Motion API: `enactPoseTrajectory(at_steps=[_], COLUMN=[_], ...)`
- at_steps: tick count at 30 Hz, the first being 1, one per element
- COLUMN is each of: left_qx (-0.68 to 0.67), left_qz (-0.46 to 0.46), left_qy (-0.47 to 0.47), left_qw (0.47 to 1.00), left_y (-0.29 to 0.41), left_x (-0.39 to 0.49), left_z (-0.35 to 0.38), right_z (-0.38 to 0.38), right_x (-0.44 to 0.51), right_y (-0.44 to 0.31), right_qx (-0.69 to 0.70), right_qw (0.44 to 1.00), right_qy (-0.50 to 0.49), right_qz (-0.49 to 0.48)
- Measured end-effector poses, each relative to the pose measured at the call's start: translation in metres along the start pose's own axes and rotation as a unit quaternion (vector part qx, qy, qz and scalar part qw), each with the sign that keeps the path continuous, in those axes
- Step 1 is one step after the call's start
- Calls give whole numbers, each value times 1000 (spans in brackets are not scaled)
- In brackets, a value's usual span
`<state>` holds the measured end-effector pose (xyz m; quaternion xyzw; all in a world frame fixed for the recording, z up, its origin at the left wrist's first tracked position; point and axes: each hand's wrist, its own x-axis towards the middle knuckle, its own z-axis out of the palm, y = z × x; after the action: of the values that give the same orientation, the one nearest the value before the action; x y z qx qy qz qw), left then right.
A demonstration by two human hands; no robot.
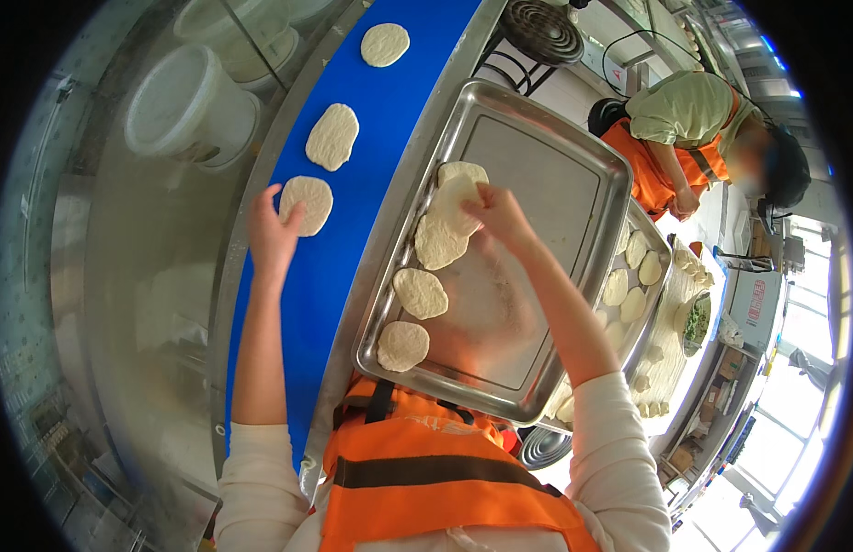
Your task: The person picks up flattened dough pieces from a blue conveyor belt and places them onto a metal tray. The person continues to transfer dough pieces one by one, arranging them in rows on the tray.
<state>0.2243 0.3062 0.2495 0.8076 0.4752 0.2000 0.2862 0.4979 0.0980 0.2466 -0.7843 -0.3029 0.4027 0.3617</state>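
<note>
A round of flattened dough (309, 200) lies on a blue conveyor belt (357, 207). My left hand (273, 238) is at its left side with fingers and thumb spread, the thumb over its lower edge. Over a metal tray (536, 186), my right hand (499, 214) pinches the edge of another dough round (454, 200), blurred by motion. That piece partly covers a dough round (463, 171) above it and overlaps one below (440, 243). Two more rounds lie lower along the tray's left side, a middle one (421, 294) and a bottom one (403, 346).
Farther up the belt are two dough pieces, an oval one (332, 136) and a round one (385, 45). White plastic buckets (192, 103) stand left. A second tray (664, 255) holds several dough rounds. A person in an orange apron (702, 162) works at the right.
</note>
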Motion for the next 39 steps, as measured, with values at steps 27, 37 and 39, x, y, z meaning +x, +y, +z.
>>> enactPoseTrajectory(at_steps=[27,37,39], left_qx=[-239,-51,-47], left_qz=[55,-172,-197], left_qy=[-86,-69,-90], left_qw=[966,981,975], left_y=[66,-86,-91], left_x=[-63,-103,-105], left_z=[-25,-44,-44], right_z=[49,-92,-107], right_x=[-36,134,162], right_y=[-41,-24,-19], right_qx=[227,-357,-316], right_qw=[955,925,939], right_qy=[-192,77,21], right_qz=[15,-108,-133])
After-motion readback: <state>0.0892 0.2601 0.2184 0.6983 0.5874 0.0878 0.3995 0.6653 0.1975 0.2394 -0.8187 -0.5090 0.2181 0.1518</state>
